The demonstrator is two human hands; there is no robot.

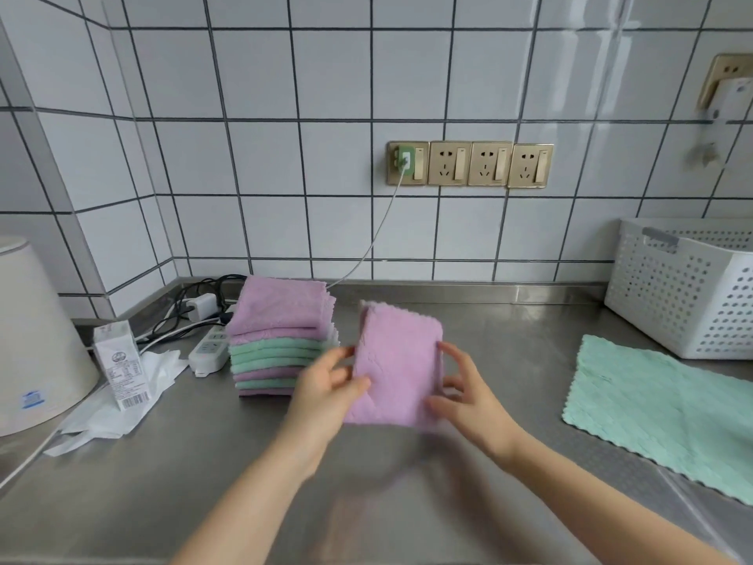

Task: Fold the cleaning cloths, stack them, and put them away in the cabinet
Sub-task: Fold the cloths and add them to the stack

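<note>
Two hands: our left hand [326, 381] and right hand [460, 389] are gripping a folded pink cloth [397, 360]. We are holding it just beside the stack [281, 336].

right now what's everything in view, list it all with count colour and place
folded cloth: 1, pink, held above the counter centre
cloth stack: 1, pink and green layers, left of centre
unfolded cloth: 1, green, flat on the counter at right
basket: 1, white, perforated, back right
counter: 1, steel
power strip: 1, white, left of the stack
carton: 1, white, standing at left
plastic bag: 1, white, under the carton
container: 1, cream, far left
wall sockets: row of 4, gold, on white tiles
hands: left hand and right hand, each gripping a side of the folded cloth
</note>
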